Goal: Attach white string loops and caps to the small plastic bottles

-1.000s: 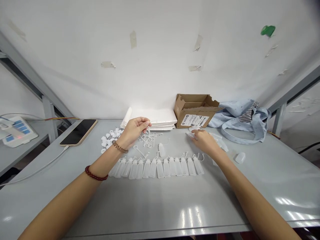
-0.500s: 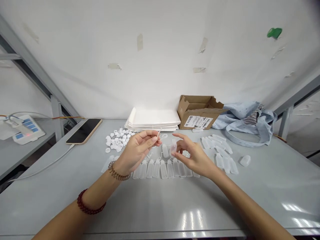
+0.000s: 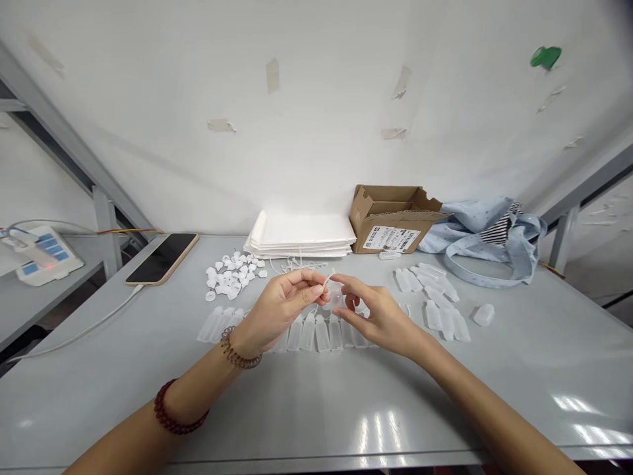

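My left hand [image 3: 291, 300] pinches a thin white cord [image 3: 328, 277] between thumb and index finger. Facing it, my right hand [image 3: 370, 307] holds a small translucent plastic case [image 3: 335, 298] between thumb and fingertips. The cord's end and the top of this case are close together; I cannot tell whether they touch. Just below both hands lies a row of similar translucent cases [image 3: 322, 335] with narrow tops, several with white cords. More such cases [image 3: 217, 324] lie partly behind my left wrist.
Small white plastic caps [image 3: 232, 274] are scattered at the left, near a charging phone [image 3: 163, 258]. White envelopes [image 3: 304, 234] and a cardboard box [image 3: 395, 221] stand against the wall. Loose cases [image 3: 435, 284] and a light blue fabric bag [image 3: 514, 264] lie at the right.
My hands have come closer together, bringing the cord and the case side by side. My right index finger has lowered toward the cord. The view has shifted slightly.
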The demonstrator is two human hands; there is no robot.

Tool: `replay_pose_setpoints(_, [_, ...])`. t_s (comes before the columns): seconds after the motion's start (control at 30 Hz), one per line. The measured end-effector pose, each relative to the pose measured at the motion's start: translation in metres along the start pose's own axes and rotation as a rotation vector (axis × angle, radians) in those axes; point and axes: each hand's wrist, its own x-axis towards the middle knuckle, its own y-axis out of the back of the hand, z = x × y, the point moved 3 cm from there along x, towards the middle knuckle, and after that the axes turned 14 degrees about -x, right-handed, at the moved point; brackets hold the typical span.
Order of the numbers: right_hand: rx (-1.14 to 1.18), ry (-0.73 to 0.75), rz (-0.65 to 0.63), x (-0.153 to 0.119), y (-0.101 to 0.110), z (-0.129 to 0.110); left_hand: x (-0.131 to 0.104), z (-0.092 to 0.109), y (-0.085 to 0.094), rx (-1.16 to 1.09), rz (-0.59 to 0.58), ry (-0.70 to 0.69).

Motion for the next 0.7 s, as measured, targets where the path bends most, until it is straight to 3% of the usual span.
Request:
replay_pose_setpoints(0.13, [0.032, -0.005, 0.03, 0.001, 0.0, 0.001, -0.001, -0.002, -0.002, 0.034, -0.014, 0.005])
replay_pose_setpoints(0.27, [0.136, -0.046, -0.023, 0.003, 0.004, -0.002, -0.003, -0.001, -0.004, 0.065, -0.048, -0.004])
replay_pose_setpoints(0.43, [0.496, -0.187, -0.132, 0.007, 0.004, -0.002, -0.004, 0.004, -0.004, 0.152, -0.009, -0.025])
replay_pose_setpoints(0.57, [0.942, -0.284, -0.175, 0.007, -0.004, 0.004, -0.005, 0.01, -0.001, 0.482, 0.092, -0.162])
replay_pose_setpoints(0.7, [1.169, -0.337, -0.232, 0.006, -0.01, 0.006, -0.008, 0.008, -0.008, 0.783, -0.081, -0.311])
